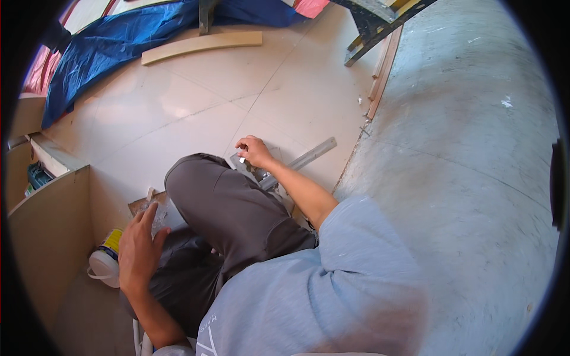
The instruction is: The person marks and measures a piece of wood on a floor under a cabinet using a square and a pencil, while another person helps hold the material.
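My right hand (255, 152) reaches past my raised knee, its fingers curled in a pinch on a small white piece (242, 160). Beneath that hand lies a grey flat plate (236, 164), partly hidden by the knee. A long grey metal bar (306, 155) rests on the floor beside my right forearm. My left hand (140, 246) hangs over my lower leg with fingers stretched and thumb apart, holding nothing. Close to it stands a white plastic tub (105, 266) with a yellow label, tilted. Just beyond its fingertips is a brown scrap of board (139, 203) with crumpled clear plastic.
Curved wooden panels (50, 231) stand at the left, with a teal tool (38, 176) behind them. A curved wooden strip (202, 46) and a blue tarp (127, 38) lie far off. Ladder legs (380, 29), thin wood strips (385, 71) and a grey wall (469, 148) are right.
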`<action>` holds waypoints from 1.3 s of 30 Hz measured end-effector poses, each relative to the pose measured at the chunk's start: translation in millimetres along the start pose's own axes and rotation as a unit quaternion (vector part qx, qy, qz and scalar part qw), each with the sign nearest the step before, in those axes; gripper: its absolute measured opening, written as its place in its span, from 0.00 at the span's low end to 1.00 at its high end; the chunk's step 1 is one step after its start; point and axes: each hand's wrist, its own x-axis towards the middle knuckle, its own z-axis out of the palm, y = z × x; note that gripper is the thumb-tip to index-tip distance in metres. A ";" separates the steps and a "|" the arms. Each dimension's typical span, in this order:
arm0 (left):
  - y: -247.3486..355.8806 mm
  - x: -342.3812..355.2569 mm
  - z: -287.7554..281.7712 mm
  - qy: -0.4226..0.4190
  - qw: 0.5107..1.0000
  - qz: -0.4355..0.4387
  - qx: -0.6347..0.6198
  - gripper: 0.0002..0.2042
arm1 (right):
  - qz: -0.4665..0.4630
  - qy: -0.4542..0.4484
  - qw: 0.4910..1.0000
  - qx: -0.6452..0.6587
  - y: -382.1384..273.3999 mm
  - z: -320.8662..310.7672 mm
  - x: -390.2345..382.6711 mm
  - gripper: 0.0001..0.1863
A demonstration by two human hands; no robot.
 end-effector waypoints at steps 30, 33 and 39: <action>-2.1 0.7 1.6 0.010 1.000 0.001 0.001 0.25 | -0.228 -0.221 0.860 -0.400 25.4 -87.1 -96.9 0.21; -1.9 9.0 7.5 0.000 1.000 0.007 -0.002 0.24 | -0.235 -0.196 0.857 -0.415 30.3 -84.2 -95.0 0.18; -28.2 58.6 29.4 -0.165 0.981 0.030 0.101 0.19 | -0.195 -0.197 0.884 -0.377 3.3 -73.4 -93.7 0.17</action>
